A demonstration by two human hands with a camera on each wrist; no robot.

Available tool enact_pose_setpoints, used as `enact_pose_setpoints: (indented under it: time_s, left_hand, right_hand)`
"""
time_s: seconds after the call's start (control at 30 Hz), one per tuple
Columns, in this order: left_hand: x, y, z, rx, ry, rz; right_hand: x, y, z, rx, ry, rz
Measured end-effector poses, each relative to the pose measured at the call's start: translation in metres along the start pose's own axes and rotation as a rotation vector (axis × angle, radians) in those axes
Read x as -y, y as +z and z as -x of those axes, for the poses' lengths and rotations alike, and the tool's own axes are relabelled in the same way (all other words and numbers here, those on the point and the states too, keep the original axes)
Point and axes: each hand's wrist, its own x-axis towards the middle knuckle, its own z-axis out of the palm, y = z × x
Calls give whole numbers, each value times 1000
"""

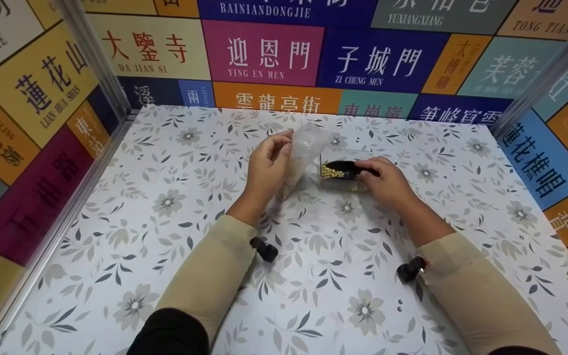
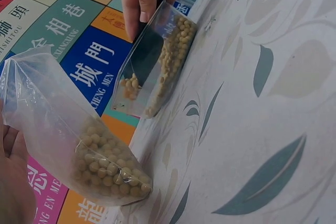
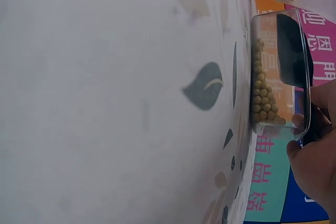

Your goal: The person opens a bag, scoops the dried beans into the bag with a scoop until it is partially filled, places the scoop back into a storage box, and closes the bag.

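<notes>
My left hand point(image 1: 266, 165) holds a clear plastic bag point(image 1: 308, 145) by its upper part. Round, pale yellow soybeans point(image 2: 113, 169) fill the bag's bottom, which hangs close to the tabletop. To its right, a clear plastic box point(image 3: 268, 19) stands on the table with a layer of the same beans inside. My right hand point(image 1: 387, 183) grips the handle of a black scoop point(image 1: 345, 166), whose blade is inside the box. A few beans point(image 2: 129, 86) lie at the scoop's front end. In the right wrist view, the right fingertips are at the box's rim.
A white tablecloth point(image 1: 313, 266) with grey flowers and leaves covers the table. Panels with Chinese lettering point(image 1: 264, 52) stand behind it and at both sides, with metal posts point(image 1: 99, 59) at the corners.
</notes>
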Motion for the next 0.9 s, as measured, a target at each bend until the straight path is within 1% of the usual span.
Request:
enact_pose_setpoints:
  time_s: [0.27,0.57,0.77,0.9]
  left_hand:
    - [-6,-2,1,5,22,-24]
    - [-2,-1,0,3,-3,4]
    - [-2,-1,0,-3,-20,1]
    - [-2,0,0,-2,-23,1]
  right_hand:
    - [-3,-2,2,-31,35,-45]
    - [-7,-11,5,-80,50,-131]
    - [-1,-18,5,-102,59,-151]
    - [4,-25,5,-116,31,-161]
